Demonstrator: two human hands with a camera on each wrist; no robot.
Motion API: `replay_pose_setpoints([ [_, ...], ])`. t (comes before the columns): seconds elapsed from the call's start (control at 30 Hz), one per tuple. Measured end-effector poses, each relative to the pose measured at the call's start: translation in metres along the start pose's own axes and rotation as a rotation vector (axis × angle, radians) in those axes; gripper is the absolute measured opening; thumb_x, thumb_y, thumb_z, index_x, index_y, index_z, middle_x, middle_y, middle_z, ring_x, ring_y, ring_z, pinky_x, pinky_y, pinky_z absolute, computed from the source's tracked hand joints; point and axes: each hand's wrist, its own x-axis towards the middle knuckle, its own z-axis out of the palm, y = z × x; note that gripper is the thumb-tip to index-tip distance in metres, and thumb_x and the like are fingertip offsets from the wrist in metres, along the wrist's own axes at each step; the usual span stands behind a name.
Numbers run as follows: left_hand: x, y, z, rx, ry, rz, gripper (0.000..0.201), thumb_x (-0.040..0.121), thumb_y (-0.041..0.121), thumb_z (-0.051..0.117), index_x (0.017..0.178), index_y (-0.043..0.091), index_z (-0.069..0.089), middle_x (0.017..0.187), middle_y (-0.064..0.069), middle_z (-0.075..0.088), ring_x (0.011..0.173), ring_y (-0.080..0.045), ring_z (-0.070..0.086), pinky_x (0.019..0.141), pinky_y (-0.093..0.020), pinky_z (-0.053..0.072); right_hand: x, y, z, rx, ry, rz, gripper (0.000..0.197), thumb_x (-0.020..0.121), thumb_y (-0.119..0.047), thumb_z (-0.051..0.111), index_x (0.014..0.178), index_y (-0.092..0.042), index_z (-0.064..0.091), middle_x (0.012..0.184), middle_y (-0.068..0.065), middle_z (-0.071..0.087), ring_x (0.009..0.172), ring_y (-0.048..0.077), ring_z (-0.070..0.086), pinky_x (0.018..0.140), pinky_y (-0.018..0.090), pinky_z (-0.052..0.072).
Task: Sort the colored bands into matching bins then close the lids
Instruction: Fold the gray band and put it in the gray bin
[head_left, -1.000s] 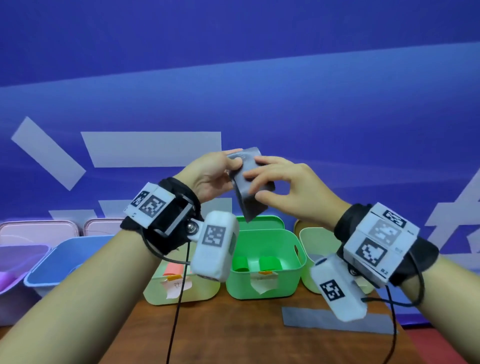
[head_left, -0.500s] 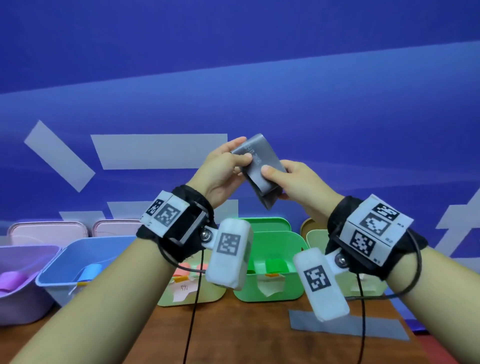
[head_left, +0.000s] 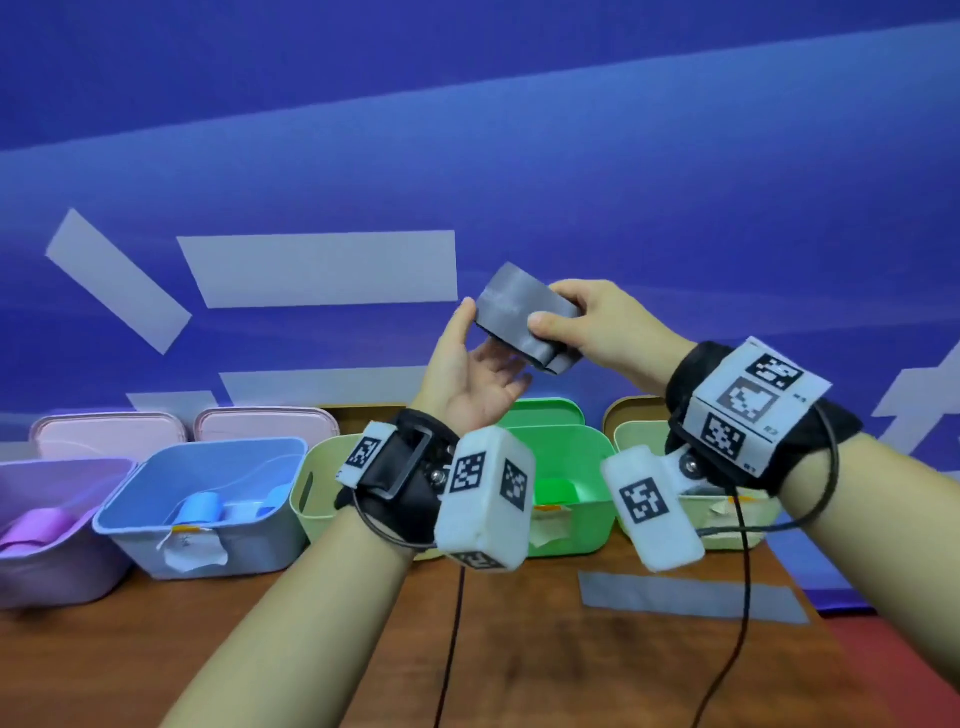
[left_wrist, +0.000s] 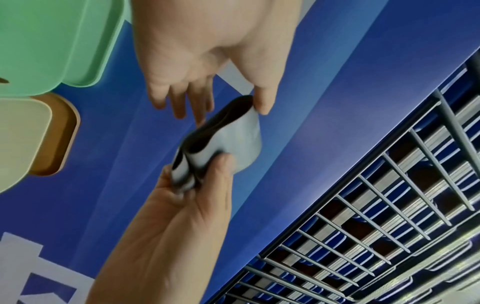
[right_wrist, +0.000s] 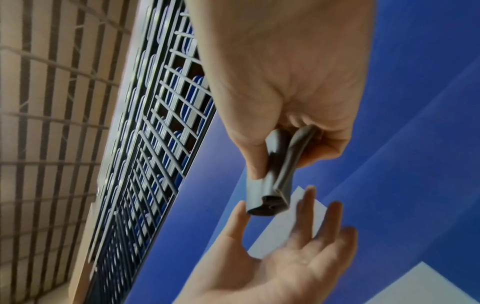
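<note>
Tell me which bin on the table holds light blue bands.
The blue bin, second from the left, between the purple bin and a pale yellow-green one.

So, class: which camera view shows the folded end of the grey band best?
The right wrist view: the grey band points its folded layers at the camera. The left wrist view shows the band edge-on, partly dark; the head view shows only its flat face.

My hands are up in open air before the blue backdrop (head_left: 623, 182), well above the row of open bins. Beneath my wrists stand the green bin (head_left: 571, 525) and the pale bin (head_left: 311, 499), their lids propped upright behind. Nearer me the wooden table (head_left: 519, 649) lies bare save a grey tape strip (head_left: 691, 597) and my dangling cables.
</note>
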Motion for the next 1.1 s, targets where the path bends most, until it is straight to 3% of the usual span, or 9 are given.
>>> replay_pose_setpoints([
  [0.07, -0.002, -0.007, 0.004, -0.019, 0.035, 0.05, 0.034, 0.096, 0.042, 0.043, 0.094, 0.011, 0.058, 0.092, -0.006, 0.062, 0.089, -0.019, 0.056, 0.086, -0.03, 0.042, -0.001, 0.004, 0.001, -0.085, -0.012, -0.019, 0.016, 0.087, -0.009, 0.061, 0.102, -0.012, 0.056, 0.083, 0.006, 0.059, 0.055, 0.012, 0.059, 0.054, 0.019, 0.051],
  [0.17, -0.002, -0.015, 0.007, -0.085, 0.064, 0.163, 0.035, 0.101, 0.035, 0.036, 0.114, 0.009, 0.055, 0.114, -0.009, 0.061, 0.103, -0.021, 0.058, 0.086, -0.032, 0.046, -0.003, 0.014, 0.004, -0.267, 0.073, -0.06, 0.047, 0.08, -0.014, 0.069, 0.122, -0.012, 0.047, 0.108, 0.005, 0.048, 0.086, 0.018, 0.052, 0.063, 0.015, 0.04],
  [0.23, -0.001, -0.02, 0.005, -0.107, 0.078, 0.215, 0.043, 0.101, 0.036, 0.035, 0.132, 0.008, 0.046, 0.131, -0.011, 0.055, 0.103, -0.02, 0.058, 0.084, -0.031, 0.048, -0.008, 0.021, 0.007, -0.241, 0.199, -0.077, 0.051, 0.078, -0.015, 0.071, 0.121, -0.009, 0.044, 0.111, 0.004, 0.04, 0.095, 0.016, 0.043, 0.071, 0.013, 0.036],
  [0.33, 0.001, -0.028, 0.0, -0.154, 0.108, 0.273, 0.046, 0.1, 0.036, 0.036, 0.14, 0.012, 0.038, 0.124, -0.01, 0.058, 0.087, -0.016, 0.06, 0.072, -0.03, 0.051, -0.017, 0.03, 0.012, -0.232, 0.356, -0.103, 0.044, 0.077, -0.02, 0.071, 0.112, -0.009, 0.047, 0.108, 0.003, 0.037, 0.099, 0.017, 0.041, 0.086, 0.023, 0.035],
  [0.47, 0.001, -0.035, -0.003, -0.23, 0.122, 0.281, 0.047, 0.1, 0.035, 0.037, 0.141, 0.011, 0.037, 0.098, -0.005, 0.061, 0.083, -0.015, 0.059, 0.069, -0.03, 0.05, -0.022, 0.035, 0.02, -0.123, 0.309, -0.043, 0.031, 0.079, -0.022, 0.071, 0.101, -0.015, 0.052, 0.094, 0.0, 0.046, 0.073, 0.005, 0.044, 0.071, 0.02, 0.039],
  [0.6, -0.003, -0.04, -0.005, -0.204, 0.102, 0.31, 0.048, 0.1, 0.036, 0.036, 0.14, 0.01, 0.037, 0.1, -0.006, 0.061, 0.086, -0.014, 0.06, 0.068, -0.027, 0.052, -0.026, 0.036, 0.026, 0.092, 0.279, 0.048, 0.017, 0.082, -0.019, 0.069, 0.091, -0.015, 0.055, 0.077, -0.008, 0.052, 0.077, 0.014, 0.055, 0.076, 0.037, 0.053],
  [0.7, -0.006, -0.043, -0.007, -0.191, 0.081, 0.324, 0.049, 0.1, 0.036, 0.036, 0.14, 0.007, 0.036, 0.097, -0.006, 0.062, 0.085, -0.014, 0.06, 0.066, -0.026, 0.054, -0.029, 0.034, 0.027, 0.195, 0.236, 0.11, 0.014, 0.084, -0.02, 0.067, 0.084, -0.02, 0.053, 0.077, -0.001, 0.055, 0.077, 0.014, 0.057, 0.063, 0.029, 0.054],
  [0.93, -0.008, -0.043, -0.016, -0.249, 0.095, 0.332, 0.046, 0.101, 0.029, 0.037, 0.141, 0.007, 0.033, 0.11, -0.011, 0.059, 0.101, -0.021, 0.058, 0.072, -0.03, 0.052, -0.033, 0.029, 0.03, 0.364, 0.205, 0.129, 0.025, 0.081, 0.001, 0.066, 0.077, -0.014, 0.046, 0.064, 0.002, 0.053, 0.049, 0.001, 0.058, 0.054, 0.02, 0.053],
  [1.1, -0.01, -0.046, -0.017, -0.261, 0.093, 0.323, 0.042, 0.101, 0.025, 0.038, 0.138, 0.007, 0.038, 0.101, -0.008, 0.061, 0.091, -0.017, 0.06, 0.078, -0.034, 0.05, -0.032, 0.03, 0.032, 0.374, 0.226, 0.181, 0.027, 0.083, -0.001, 0.065, 0.098, -0.009, 0.043, 0.07, 0.005, 0.054, 0.058, 0.015, 0.057, 0.054, 0.022, 0.054],
])
